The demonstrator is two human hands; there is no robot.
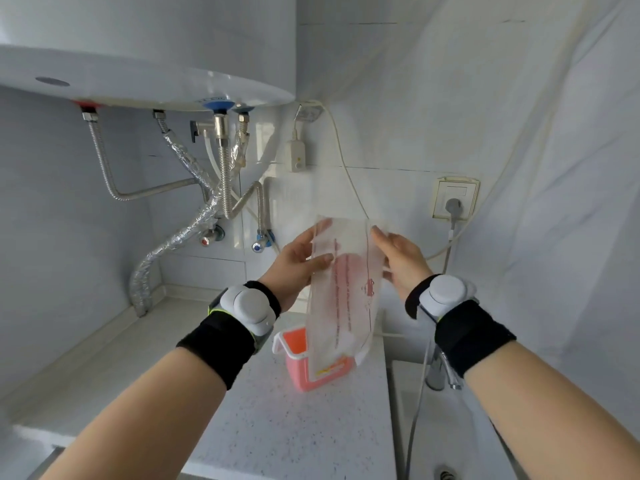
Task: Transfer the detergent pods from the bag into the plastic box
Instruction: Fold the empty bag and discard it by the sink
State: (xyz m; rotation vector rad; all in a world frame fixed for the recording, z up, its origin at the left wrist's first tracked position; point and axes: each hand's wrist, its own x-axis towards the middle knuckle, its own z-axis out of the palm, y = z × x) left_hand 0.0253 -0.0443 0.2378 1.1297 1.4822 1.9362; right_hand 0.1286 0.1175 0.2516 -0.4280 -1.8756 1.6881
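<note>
I hold a translucent plastic bag with red print upside down above a pink plastic box with a white rim. My left hand grips the bag's upper left edge, thumb on the front. At the upper right edge my right hand pinches the bag. The bag's lower end hangs into the box opening and hides most of the inside. A pinkish mass shows through the bag's middle; single pods cannot be made out.
The box stands on a speckled white countertop. A sink with a chrome tap lies to the right. Overhead hangs a white water heater with metal hoses. A wall socket sits behind the bag.
</note>
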